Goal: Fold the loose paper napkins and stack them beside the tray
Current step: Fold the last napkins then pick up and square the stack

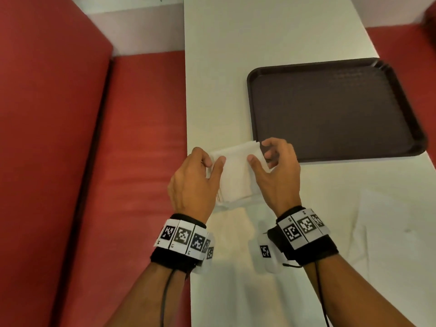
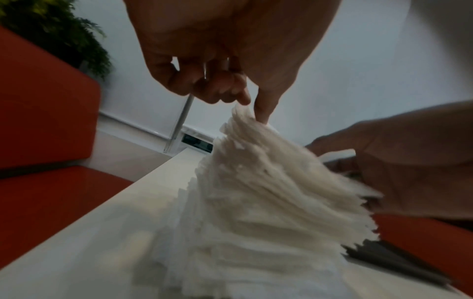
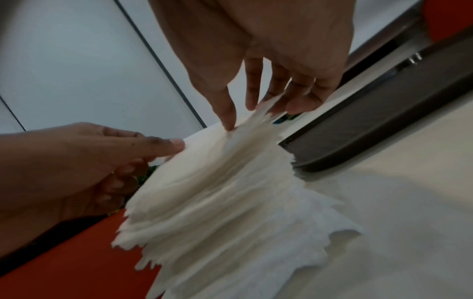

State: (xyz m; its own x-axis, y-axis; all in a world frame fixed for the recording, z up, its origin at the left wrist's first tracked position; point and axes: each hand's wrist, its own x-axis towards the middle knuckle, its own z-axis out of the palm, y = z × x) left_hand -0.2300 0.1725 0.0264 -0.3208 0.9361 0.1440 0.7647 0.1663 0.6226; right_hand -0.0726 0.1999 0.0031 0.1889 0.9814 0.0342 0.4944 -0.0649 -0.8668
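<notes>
A thick stack of folded white napkins (image 1: 236, 173) is between my hands, just off the near-left corner of the dark brown tray (image 1: 330, 109). My left hand (image 1: 213, 161) pinches the stack's left edge, thumb on top and fingers curled at the side. My right hand (image 1: 259, 152) grips its far right corner, with the thumb (image 3: 227, 117) pressed on the top sheet. The sheets fan out unevenly (image 2: 268, 182). Flat open napkins (image 1: 236, 234) lie on the table under my wrists, with another one (image 1: 382, 218) to the right.
The white table (image 1: 271, 38) has its left edge close to my left hand, and a red bench seat (image 1: 146, 138) lies below it. The tray's rim (image 3: 384, 125) stands right beside the stack. A green plant (image 2: 51, 30) sits behind the bench back.
</notes>
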